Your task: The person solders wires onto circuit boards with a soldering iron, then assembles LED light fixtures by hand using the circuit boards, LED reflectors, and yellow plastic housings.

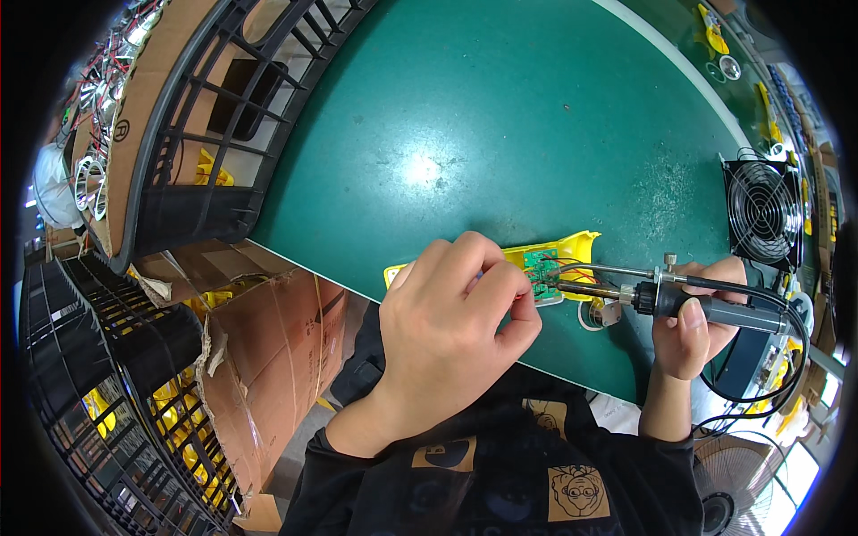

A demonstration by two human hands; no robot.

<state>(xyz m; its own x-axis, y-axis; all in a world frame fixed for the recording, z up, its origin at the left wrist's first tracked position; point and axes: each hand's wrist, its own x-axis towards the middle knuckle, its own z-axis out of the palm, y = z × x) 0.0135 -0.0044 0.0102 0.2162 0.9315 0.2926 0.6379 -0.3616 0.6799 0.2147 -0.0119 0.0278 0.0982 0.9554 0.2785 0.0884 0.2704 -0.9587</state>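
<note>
Circuit board (540,263) in casing (578,247) on workbench (500,116), soldering iron (664,300) at the board's right, fan (762,213) farther right, crate (192,213) at left, carton (273,353) before crate.

- The table (500,107) is big and green, with a bright spot (422,168) where light shines on it.
- Lots of pale specks (663,192) are sprinkled over its right part.
- A long yellow shell (576,246) lies near the front edge, with a green board (541,261) and thin wires toward its right end.
- A small round silver part (609,313) sits just beside the shell.
- A black fan (762,213) stands at the right side.
</note>
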